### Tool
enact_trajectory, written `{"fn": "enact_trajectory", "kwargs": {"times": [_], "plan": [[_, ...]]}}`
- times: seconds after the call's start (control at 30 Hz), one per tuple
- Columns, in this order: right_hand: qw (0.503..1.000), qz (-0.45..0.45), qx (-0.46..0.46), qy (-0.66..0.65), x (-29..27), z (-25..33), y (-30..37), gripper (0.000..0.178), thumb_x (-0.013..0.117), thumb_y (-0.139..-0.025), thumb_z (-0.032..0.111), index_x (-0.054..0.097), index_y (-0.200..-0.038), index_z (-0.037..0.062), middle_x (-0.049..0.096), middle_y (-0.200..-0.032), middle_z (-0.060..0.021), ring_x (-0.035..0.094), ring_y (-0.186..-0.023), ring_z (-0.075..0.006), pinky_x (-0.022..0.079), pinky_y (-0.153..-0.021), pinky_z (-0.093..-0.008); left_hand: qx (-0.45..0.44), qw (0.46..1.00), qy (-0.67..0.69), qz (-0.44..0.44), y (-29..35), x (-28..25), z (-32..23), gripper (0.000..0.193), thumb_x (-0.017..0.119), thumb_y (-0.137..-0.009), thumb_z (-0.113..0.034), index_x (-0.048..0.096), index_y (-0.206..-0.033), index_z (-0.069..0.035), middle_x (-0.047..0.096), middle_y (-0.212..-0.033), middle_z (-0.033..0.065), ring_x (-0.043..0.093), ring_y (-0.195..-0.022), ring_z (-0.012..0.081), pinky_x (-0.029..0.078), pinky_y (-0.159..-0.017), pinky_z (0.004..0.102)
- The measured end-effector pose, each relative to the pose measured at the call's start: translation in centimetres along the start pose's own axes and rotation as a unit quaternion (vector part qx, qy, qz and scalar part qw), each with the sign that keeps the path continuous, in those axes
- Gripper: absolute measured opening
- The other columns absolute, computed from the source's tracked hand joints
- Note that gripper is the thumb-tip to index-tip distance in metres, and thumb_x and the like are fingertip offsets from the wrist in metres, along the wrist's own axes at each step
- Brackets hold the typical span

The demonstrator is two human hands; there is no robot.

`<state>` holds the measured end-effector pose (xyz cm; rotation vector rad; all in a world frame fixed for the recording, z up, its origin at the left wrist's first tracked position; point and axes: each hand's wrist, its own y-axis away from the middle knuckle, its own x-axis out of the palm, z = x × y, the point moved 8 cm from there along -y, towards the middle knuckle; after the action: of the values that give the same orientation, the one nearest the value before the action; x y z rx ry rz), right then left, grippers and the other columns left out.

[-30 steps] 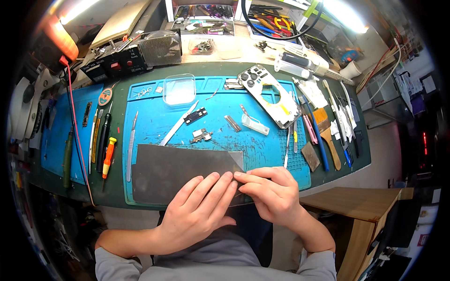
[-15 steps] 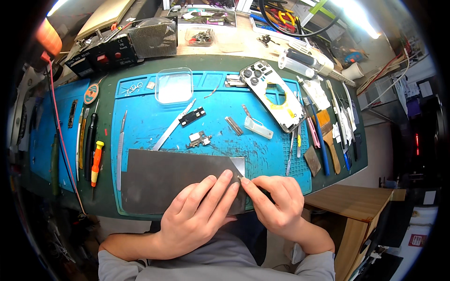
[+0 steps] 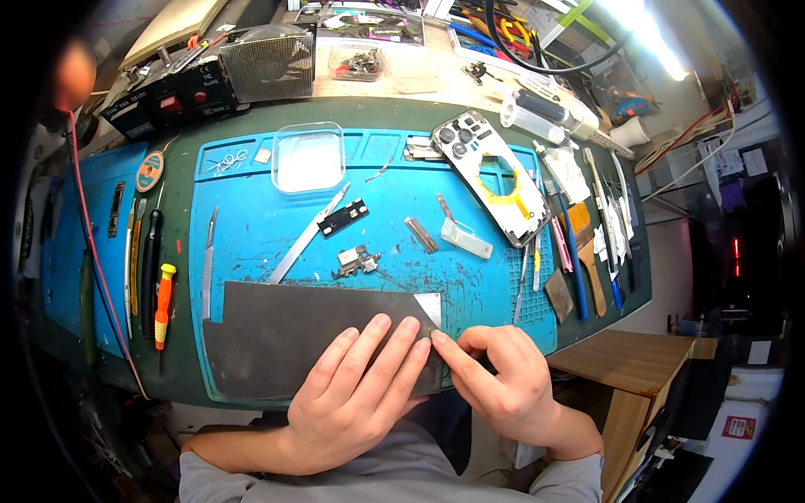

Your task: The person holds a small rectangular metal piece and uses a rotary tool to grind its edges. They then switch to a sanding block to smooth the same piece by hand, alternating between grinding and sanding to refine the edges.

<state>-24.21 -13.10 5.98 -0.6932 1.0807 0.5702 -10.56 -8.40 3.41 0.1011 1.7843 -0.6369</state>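
A dark grey rectangular sheet [image 3: 277,344], which looks like sandpaper, lies along the near edge of the blue work mat [image 3: 470,281]. My left hand [image 3: 356,398] rests on its right half, with fingers stretched out and lying flat. Beside those fingertips, my right hand [image 3: 503,377] is closed in a pinch, its index fingertip down on the sheet near the right edge. Something tiny and brassy shows at that fingertip, too small to name. Just beyond my fingers, a pale triangle [image 3: 429,307] shows at the sheet's far right corner.
Beyond the sheet lie a small metal part [image 3: 356,261], a black part [image 3: 343,218], a clear tray [image 3: 309,158] and a phone housing [image 3: 490,176]. An orange screwdriver [image 3: 164,306] lies left; brushes [image 3: 587,251] and tweezers lie right. A fan-like box [image 3: 268,67] stands at the back.
My two hands remain together at the sheet's right side. The right index fingertip has slid slightly nearer to me, and the whole scene sits a little differently as the view shifted.
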Motion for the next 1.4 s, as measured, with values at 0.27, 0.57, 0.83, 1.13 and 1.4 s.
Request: {"fn": "enact_trajectory", "kwargs": {"times": [0.27,0.57,0.83,1.13,1.4], "plan": [[0.999,-0.022,0.016,-0.033,-0.03,-0.36,-0.26,0.049,0.077,-0.077,-0.004,0.078,-0.126,0.0001,0.064,-0.099,-0.0068,0.065,-0.077,-0.019,0.054,-0.064,-0.0313,-0.004,1.0,0.005,0.001,0.12,0.17,0.05,0.049,0.071,-0.1,-0.049,0.078,-0.133,-0.013,0.072,-0.144,0.007,0.065,-0.136,0.029,0.049,-0.114,0.0441],[0.999,-0.018,0.025,-0.039,0.13,-0.6,0.05,0.052,0.077,-0.074,-0.004,0.079,-0.126,0.0016,0.063,-0.098,-0.0064,0.063,-0.075,-0.019,0.052,-0.064,-0.0309,-0.002,1.0,-0.001,0.001,0.27,0.25,0.08,0.049,0.07,-0.101,-0.049,0.078,-0.134,-0.014,0.072,-0.144,0.0054,0.066,-0.135,0.0278,0.049,-0.115,0.0436],[0.999,-0.026,0.013,-0.03,0.15,-0.42,-0.25,0.051,0.077,-0.075,-0.004,0.079,-0.125,-0.0002,0.063,-0.097,-0.0071,0.063,-0.075,-0.0196,0.053,-0.064,-0.0315,-0.001,1.0,-0.005,-0.002,0.2,0.2,0.15,0.049,0.067,-0.102,-0.05,0.078,-0.133,-0.014,0.073,-0.143,0.0054,0.066,-0.134,0.0269,0.048,-0.115,0.0433],[0.999,-0.017,0.01,-0.032,-0.01,-0.36,-0.07,0.05,0.077,-0.075,-0.004,0.078,-0.124,-0.0012,0.063,-0.098,-0.0079,0.063,-0.075,-0.0206,0.053,-0.064,-0.0322,0.001,1.0,0.002,0.0,0.26,0.24,0.14,0.048,0.067,-0.102,-0.05,0.079,-0.132,-0.014,0.073,-0.142,0.0048,0.066,-0.134,0.026,0.048,-0.115,0.0427],[0.999,-0.015,0.002,-0.044,0.2,-0.33,-0.68,0.05,0.077,-0.075,-0.004,0.077,-0.124,-0.0015,0.064,-0.098,-0.008,0.063,-0.075,-0.0217,0.053,-0.064,-0.0328,-0.002,1.0,-0.008,-0.003,0.16,0.18,0.18,0.047,0.069,-0.101,-0.049,0.078,-0.132,-0.015,0.073,-0.143,0.0053,0.066,-0.134,0.0262,0.048,-0.115,0.0427]]}}
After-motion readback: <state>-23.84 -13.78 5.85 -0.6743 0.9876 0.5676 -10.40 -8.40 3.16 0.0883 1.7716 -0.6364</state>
